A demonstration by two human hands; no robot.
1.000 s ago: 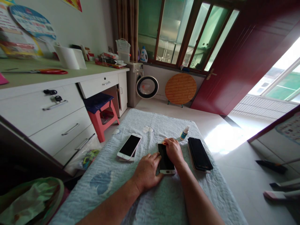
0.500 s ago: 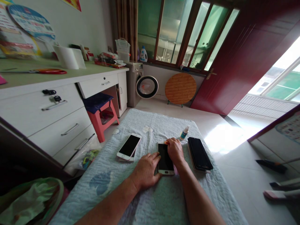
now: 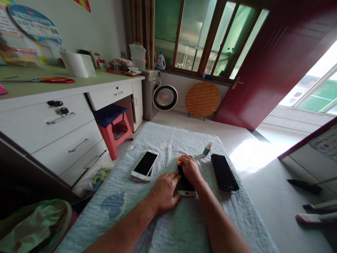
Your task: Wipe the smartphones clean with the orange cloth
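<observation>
A smartphone with a black screen and pale frame lies on the cloth-covered surface in front of me. My left hand grips its left edge, fingers on the side and thumb by the lower corner. Over its upper part, my right hand presses a small orange cloth against the screen, mostly hidden under the fingers. To the left, a white smartphone rests on another one. A stack of dark phones lies to the right, and a small spray bottle stands behind it.
A light blue quilted cloth covers the surface. On the left are a desk with drawers, a red stool and a bin. Farther back stand a washing machine with its door open and a round wooden tabletop.
My right hand has slid left across the top of the smartphone with the orange cloth, which now shows near the upper left corner. My left hand stays in place.
</observation>
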